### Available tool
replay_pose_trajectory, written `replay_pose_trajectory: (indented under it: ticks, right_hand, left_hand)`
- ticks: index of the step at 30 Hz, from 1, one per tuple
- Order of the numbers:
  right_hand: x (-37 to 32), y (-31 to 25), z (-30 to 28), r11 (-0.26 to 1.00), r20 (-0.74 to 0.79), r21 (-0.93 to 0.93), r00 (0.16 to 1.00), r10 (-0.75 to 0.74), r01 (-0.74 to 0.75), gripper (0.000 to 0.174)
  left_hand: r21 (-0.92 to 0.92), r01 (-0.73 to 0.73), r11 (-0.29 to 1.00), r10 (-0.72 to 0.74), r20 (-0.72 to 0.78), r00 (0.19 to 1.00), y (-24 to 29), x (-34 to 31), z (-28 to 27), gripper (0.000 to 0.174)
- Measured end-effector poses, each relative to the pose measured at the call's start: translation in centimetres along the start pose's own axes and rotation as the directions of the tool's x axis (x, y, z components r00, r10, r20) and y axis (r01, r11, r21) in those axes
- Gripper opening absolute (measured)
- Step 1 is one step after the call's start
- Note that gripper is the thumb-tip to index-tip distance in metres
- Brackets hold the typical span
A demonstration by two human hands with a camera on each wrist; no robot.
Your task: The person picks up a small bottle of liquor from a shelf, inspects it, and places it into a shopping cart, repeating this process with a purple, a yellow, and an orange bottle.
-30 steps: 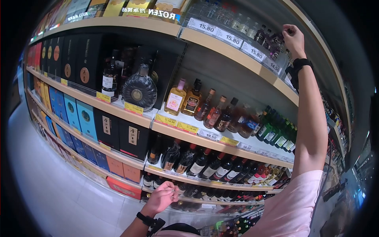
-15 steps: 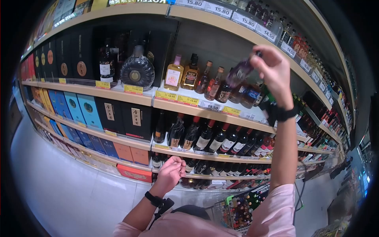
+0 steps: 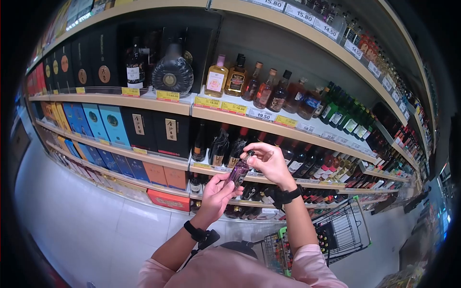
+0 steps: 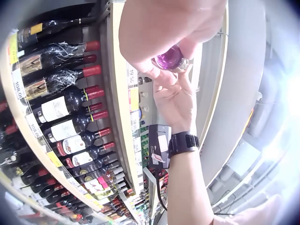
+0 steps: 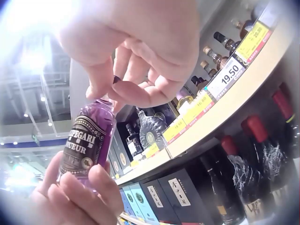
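Note:
A small bottle of purple liqueur (image 3: 237, 174) with a black label and dark cap is between my two hands, in front of the wine shelves. My left hand (image 3: 217, 196) grips its lower body, thumb along one side. At the top, my right hand (image 3: 270, 164) pinches the neck and cap. The right wrist view gives the label (image 5: 80, 144) facing the camera, with the left fingers (image 5: 77, 194) round the lower part. Only the bottle's purple base (image 4: 169, 58) shows in the left wrist view, past the left hand (image 4: 164, 23).
Wine bottles (image 3: 300, 165) line the lower shelves, and spirits bottles (image 3: 263, 91) stand on the shelf above. Small bottles fill the top shelf (image 3: 307, 30) at right. Boxed bottles (image 3: 134, 128) stand at left. A shopping cart (image 3: 338, 230) holding bottles is behind my right arm.
My right hand has come down from the top shelf with the purple bottle to in front of my chest. My left hand has risen slightly and taken hold of the bottle's body.

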State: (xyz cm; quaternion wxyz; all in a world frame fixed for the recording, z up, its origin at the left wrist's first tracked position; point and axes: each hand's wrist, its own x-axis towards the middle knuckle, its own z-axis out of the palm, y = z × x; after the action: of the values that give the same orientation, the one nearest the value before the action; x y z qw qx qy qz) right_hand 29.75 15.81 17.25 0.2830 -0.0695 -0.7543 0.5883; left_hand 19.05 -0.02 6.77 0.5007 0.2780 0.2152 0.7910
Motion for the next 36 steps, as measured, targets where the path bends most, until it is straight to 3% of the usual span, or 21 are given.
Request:
replay_pose_trajectory:
  ticks: [4, 9, 11, 14, 21, 27, 32, 33, 36]
  right_hand:
    - [0.1, -0.9, 0.6, 0.994, 0.061, 0.014, 0.993, 0.103, -0.104, 0.027]
    - [0.3, 0.2, 0.5, 0.996, 0.069, -0.07, 0.996, 0.052, -0.047, 0.026]
    - [0.0, 0.6, 0.5, 0.998, 0.037, -0.054, 0.998, 0.048, -0.046, 0.024]
    - [-0.4, 0.3, 0.4, 0.997, -0.015, -0.059, 0.999, 0.041, -0.042, 0.023]
    - [-2.8, 0.6, -1.1, 0.991, -0.113, -0.132, 0.994, 0.008, -0.023, 0.021]
    - [-5.3, 1.9, -3.5, 0.997, -0.141, -0.067, 0.99, 0.021, -0.031, 0.021]
    - [-9.3, 1.8, -7.0, 0.999, -0.215, -0.023, 0.976, 0.026, -0.032, 0.022]
    - [-10.4, 1.5, -7.9, 0.996, -0.208, 0.019, 0.974, 0.086, -0.084, 0.022]
    - [-13.9, 1.2, -10.5, 0.986, -0.216, 0.145, 0.97, 0.107, -0.077, 0.023]
  left_hand:
    - [0.033, -0.065, 0.997, 0.069, -0.122, 0.99, -0.2, -0.5, 1.6, 0.035]
    - [0.172, -0.141, 0.975, 0.175, -0.201, 0.964, -1.5, -0.9, 2.1, 0.042]
    - [0.296, -0.151, 0.943, 0.218, -0.206, 0.954, -1.4, -0.9, 2.8, 0.044]
    - [0.281, -0.168, 0.945, 0.215, -0.146, 0.965, -1.3, -1.0, 3.5, 0.045]
    - [0.46, -0.156, 0.874, 0.238, -0.127, 0.963, -2.8, -1.2, 4.2, 0.044]
    - [0.379, 0.031, 0.925, 0.051, -0.204, 0.978, -4.0, -1.7, 6.4, 0.032]
    - [0.221, 0.083, 0.972, -0.064, -0.093, 0.994, -7.5, -1.8, 7.6, 0.03]
    - [0.199, 0.096, 0.975, -0.084, -0.067, 0.994, -8.5, -1.8, 8.0, 0.031]
    - [0.297, 0.128, 0.946, -0.138, 0.01, 0.99, -11.7, -1.9, 10.3, 0.033]
